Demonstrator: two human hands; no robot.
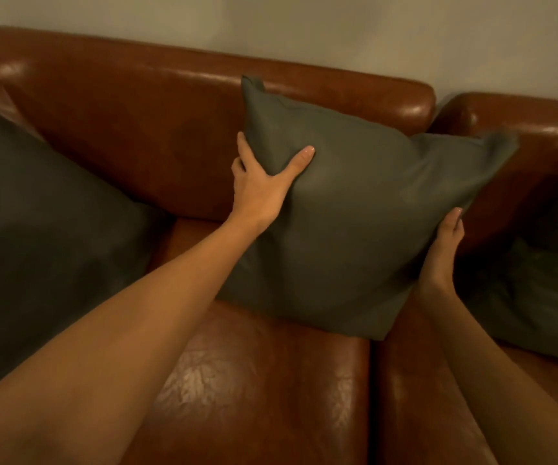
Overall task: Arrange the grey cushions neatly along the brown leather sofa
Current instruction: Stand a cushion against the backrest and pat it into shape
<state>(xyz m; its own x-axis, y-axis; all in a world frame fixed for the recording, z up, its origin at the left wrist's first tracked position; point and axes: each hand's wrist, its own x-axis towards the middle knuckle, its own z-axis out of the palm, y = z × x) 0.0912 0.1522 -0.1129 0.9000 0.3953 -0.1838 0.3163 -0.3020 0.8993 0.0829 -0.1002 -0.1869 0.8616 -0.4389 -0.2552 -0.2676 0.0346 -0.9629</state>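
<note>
The left hand [261, 186] grips the middle grey cushion [348, 216] on its left edge: the thumb lies flat on the front face and points to about 2 o'clock, while the other fingers curl around the edge to the back side, so only their first parts can be seen. The right hand [445, 250] holds the same cushion at the right edge, low down, at about 4 o'clock from the cushion's centre; its fingers reach up along the edge and press into the fabric, but how far they go behind the cushion cannot be told, because the cushion hides them. Both forearms are bare and stretch in from the bottom of the view. The cushion stands tilted, with its top left corner high at 11 o'clock against the backrest [177, 105] and its lower corner at 6 o'clock resting on the seat [271, 380] of the brown leather sofa [120, 135]. Its top right corner, a little blurred, reaches over the gap where the second backrest section [532, 129] begins. At 9 o'clock from the hands, a second grey cushion [42, 229] leans at the left end of the sofa, well apart from the held one. At 3 o'clock, just beside the right hand, a third grey cushion [536, 293] lies flatter and wrinkled on the right seat. Behind the sofa, at 12 o'clock, is a plain pale wall [338, 25].
</note>
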